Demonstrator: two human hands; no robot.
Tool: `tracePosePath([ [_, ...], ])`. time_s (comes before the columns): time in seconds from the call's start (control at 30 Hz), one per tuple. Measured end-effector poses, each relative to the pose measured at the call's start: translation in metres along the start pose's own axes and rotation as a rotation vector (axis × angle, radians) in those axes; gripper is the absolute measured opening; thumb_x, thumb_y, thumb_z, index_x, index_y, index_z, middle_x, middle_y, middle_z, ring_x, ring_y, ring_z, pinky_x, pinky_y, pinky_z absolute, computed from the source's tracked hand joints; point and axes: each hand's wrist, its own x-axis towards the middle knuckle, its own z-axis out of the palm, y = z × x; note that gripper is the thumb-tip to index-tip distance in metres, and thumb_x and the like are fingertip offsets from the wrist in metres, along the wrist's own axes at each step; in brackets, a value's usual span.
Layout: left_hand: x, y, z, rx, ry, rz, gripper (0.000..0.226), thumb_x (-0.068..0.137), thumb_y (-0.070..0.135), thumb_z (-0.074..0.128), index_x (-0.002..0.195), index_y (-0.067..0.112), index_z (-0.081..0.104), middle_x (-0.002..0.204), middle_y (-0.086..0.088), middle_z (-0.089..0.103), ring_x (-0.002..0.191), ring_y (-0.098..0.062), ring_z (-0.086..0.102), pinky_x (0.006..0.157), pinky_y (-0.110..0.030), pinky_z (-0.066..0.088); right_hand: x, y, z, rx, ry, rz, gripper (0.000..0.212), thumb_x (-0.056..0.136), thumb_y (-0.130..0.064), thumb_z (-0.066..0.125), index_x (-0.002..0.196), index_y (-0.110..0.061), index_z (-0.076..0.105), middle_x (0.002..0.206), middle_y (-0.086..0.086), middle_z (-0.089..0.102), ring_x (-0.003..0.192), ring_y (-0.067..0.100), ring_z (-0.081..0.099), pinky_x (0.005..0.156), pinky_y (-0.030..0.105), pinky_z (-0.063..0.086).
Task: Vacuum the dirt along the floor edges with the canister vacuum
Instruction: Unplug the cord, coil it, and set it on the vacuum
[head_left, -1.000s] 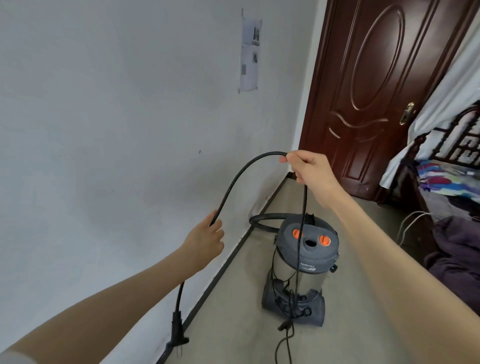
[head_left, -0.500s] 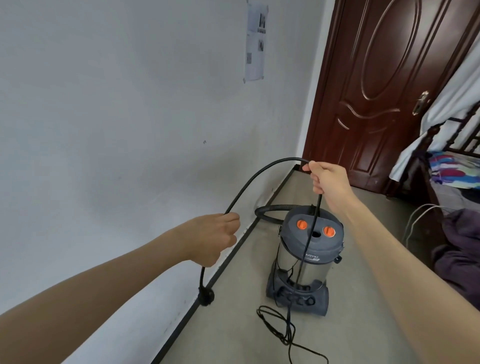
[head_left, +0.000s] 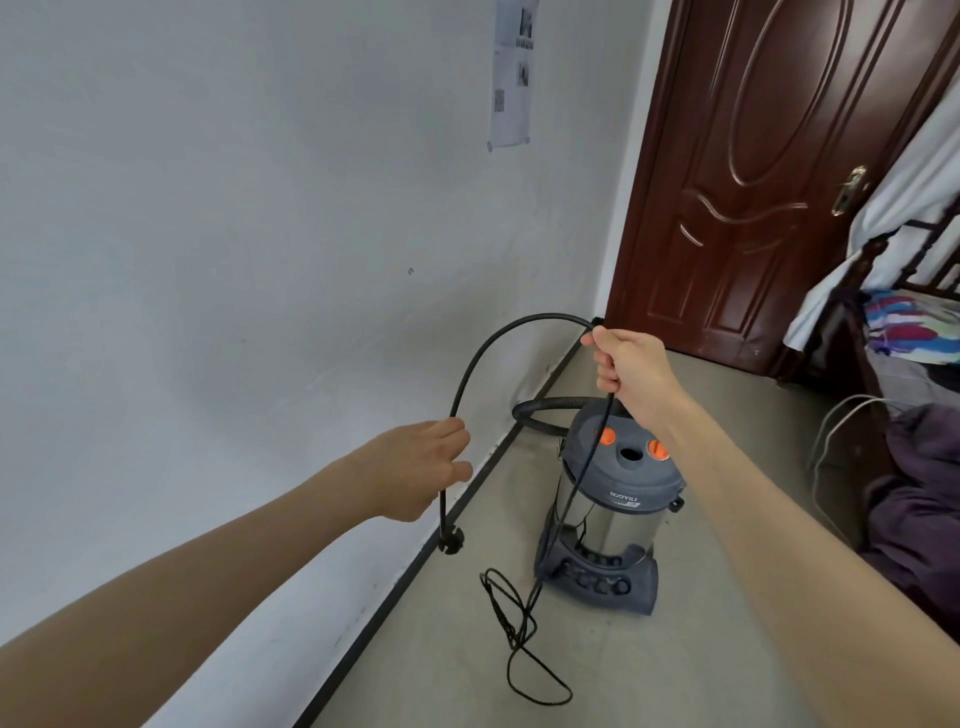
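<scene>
Soft, even daylight is filling the room, nothing harsh. Glare is streaking down the door (head_left: 769, 171) at upper right, and the vacuum (head_left: 608, 509) is casting only a faint shadow. Wide-angle lens is bending the edges, stretching both forearms along the bottom. Focus is looking decent, slightly soft in the corners.

Mirrored "UIYOOR"-like lettering on vacuum lid (head_left: 623, 475)

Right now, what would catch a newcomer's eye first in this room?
Probably the black power cord arching between two bare arms: the right hand grips it high, the left hand holds it lower by the white wall, plug dangling. Below stands the canister vacuum with orange knobs, before a dark red door.
</scene>
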Motion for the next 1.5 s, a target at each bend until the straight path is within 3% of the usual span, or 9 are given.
tracePosePath([
  [0.17,-0.008,-0.003,-0.018,0.068,0.164,0.022,0.027,0.060,0.032,0.088,0.059,0.018,0.065,0.066,0.003,0.052,0.068,-0.015,0.056,0.054,-0.021,0.044,-0.002,0.001,-0.001,0.066,-0.035,0.034,0.022,0.101,-0.012,0.047,0.086,-0.004,0.061,0.058,-0.001,0.034,0.048,0.009,0.026,0.044,0.021,0.021],
  [0.37,-0.002,0.006,-0.024,0.076,0.387,-0.185,0.026,0.094,0.035,0.053,0.077,0.015,0.058,0.054,0.004,0.051,0.052,-0.020,0.055,0.099,-0.037,0.044,-0.009,0.004,0.011,0.306,-0.169,0.239,0.023,0.102,-0.014,0.044,0.084,-0.006,0.055,0.045,-0.006,0.036,0.036,0.006,0.029,0.038,0.020,0.025],
  [0.53,0.013,0.029,-0.020,-0.334,0.241,-0.379,0.031,0.103,0.034,0.021,0.100,0.011,0.041,0.056,0.004,0.038,0.048,-0.021,0.037,0.055,-0.032,0.031,-0.020,-0.009,0.023,0.428,-0.229,0.370,0.027,0.102,-0.013,0.039,0.078,-0.009,0.050,0.046,-0.006,0.033,0.042,0.007,0.026,0.049,0.021,0.021],
  [0.67,0.027,0.044,-0.017,-1.007,0.310,-0.510,0.030,0.102,0.034,0.029,0.088,0.011,0.043,0.082,-0.010,0.062,0.076,-0.028,0.056,0.069,-0.037,0.043,-0.029,-0.034,0.036,0.622,-0.264,0.492,0.031,0.099,-0.003,0.030,0.072,-0.011,0.042,0.052,-0.004,0.032,0.048,0.009,0.023,0.055,0.022,0.022],
  [0.97,0.053,0.059,-0.009,-1.273,0.424,-0.583,0.014,0.102,0.026,0.036,0.095,0.015,0.041,0.071,0.002,0.053,0.062,-0.011,0.050,0.060,-0.021,0.041,-0.028,-0.080,0.053,0.787,-0.207,0.444,0.032,0.096,0.007,0.018,0.081,-0.005,0.044,0.066,0.007,0.044,0.056,0.011,0.037,0.059,0.024,0.031],
  [1.13,0.052,0.039,-0.011,-1.339,0.643,-0.783,0.032,0.103,0.028,0.029,0.073,0.020,0.037,0.065,0.005,0.039,0.057,-0.011,0.037,0.061,-0.027,0.036,-0.022,-0.041,0.033,0.318,-0.169,0.239,0.025,0.100,0.003,0.040,0.122,0.010,0.049,0.112,0.024,0.059,0.113,0.032,0.058,0.088,0.032,0.049],
  [1.3,0.050,0.014,-0.023,-1.740,0.781,-0.975,0.037,0.104,0.029,0.027,0.069,0.017,0.031,0.047,0.012,0.027,0.043,-0.007,0.023,0.043,-0.019,0.030,-0.028,0.054,0.002,-0.064,0.064,0.064,0.018,0.098,-0.004,0.047,0.092,-0.004,0.064,0.092,0.014,0.065,0.088,0.026,0.063,0.087,0.037,0.052],
  [1.37,0.051,0.007,-0.033,-1.856,0.831,-0.965,0.039,0.104,0.028,0.026,0.067,0.018,0.027,0.044,0.013,0.022,0.039,-0.006,0.020,0.042,-0.019,0.028,-0.037,0.107,0.002,-0.299,-0.115,0.146,0.010,0.098,-0.015,0.053,0.101,-0.010,0.061,0.109,0.013,0.064,0.102,0.024,0.061,0.097,0.038,0.048],
  [1.5,0.051,0.000,-0.052,-2.073,0.916,-0.955,0.037,0.105,0.029,0.027,0.069,0.019,0.027,0.049,0.008,0.016,0.041,-0.008,0.015,0.043,-0.020,0.025,-0.054,0.192,0.026,-0.612,-0.613,0.421,0.087,0.086,-0.039,0.070,0.150,-0.008,0.020,0.154,0.009,0.029,0.139,0.022,0.032,0.109,0.033,0.030],
])
